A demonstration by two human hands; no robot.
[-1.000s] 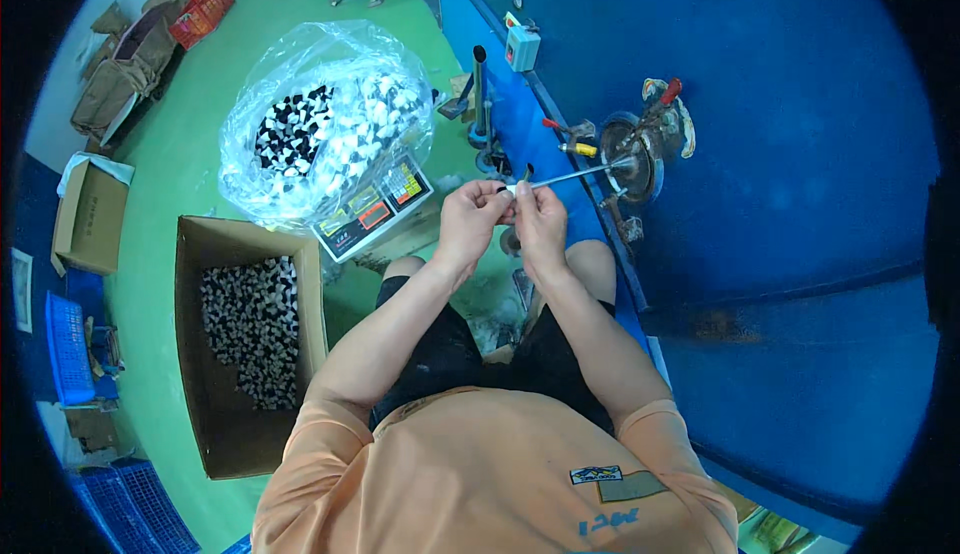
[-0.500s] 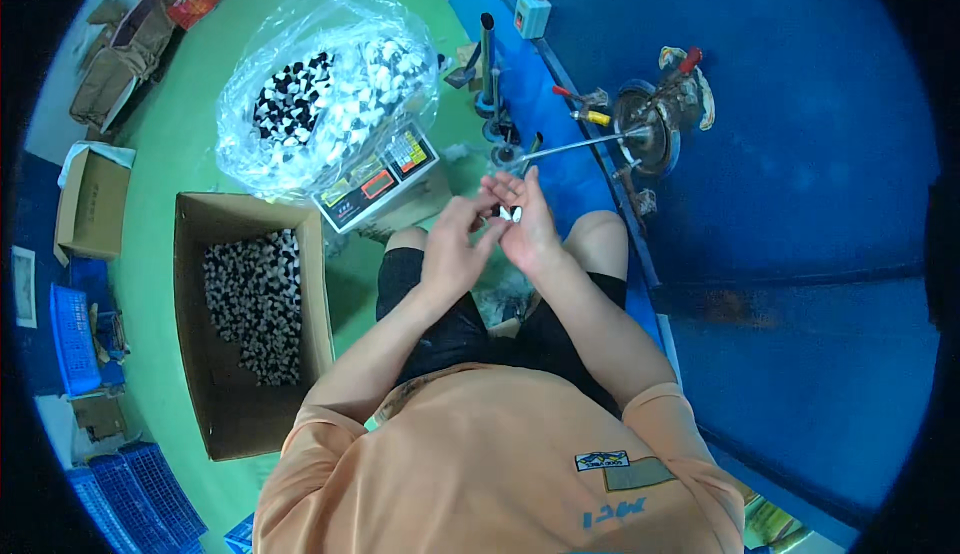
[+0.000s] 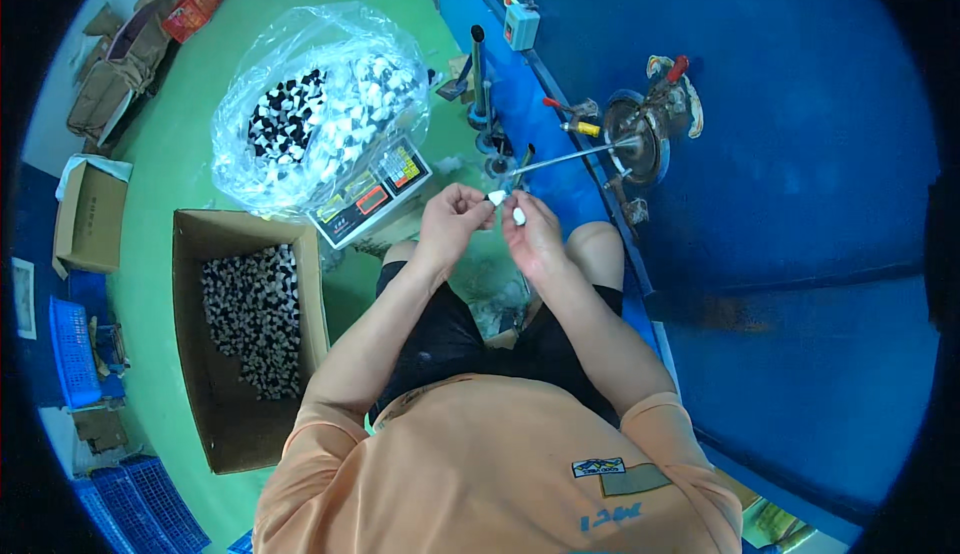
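Note:
My left hand (image 3: 447,231) pinches a small black-and-white piece (image 3: 496,197) between thumb and fingertips. Close beside it, my right hand (image 3: 540,238) is curled, its fingertips near that piece. A second small white piece (image 3: 519,216) shows within the right hand's grip. Both hands are above my lap. Ahead to the left, a clear plastic bag (image 3: 238,159) full of similar black-and-white pieces rests on a weighing scale (image 3: 375,194). More such pieces (image 3: 255,314) lie in an open cardboard box (image 3: 240,446) by my left side.
On the right is a large blue machine surface (image 3: 780,154) with a round metal fixture (image 3: 640,139), red-handled clamps and a slanted rod. Metal posts (image 3: 478,74) stand ahead. Far left are another cardboard box (image 3: 90,216), a blue basket (image 3: 74,354) and a red crate (image 3: 195,7).
My right palm was turned up with white pieces on it; now its fingers have curled in. My left hand has lifted a piece to the fingertips. The view has shifted slightly.

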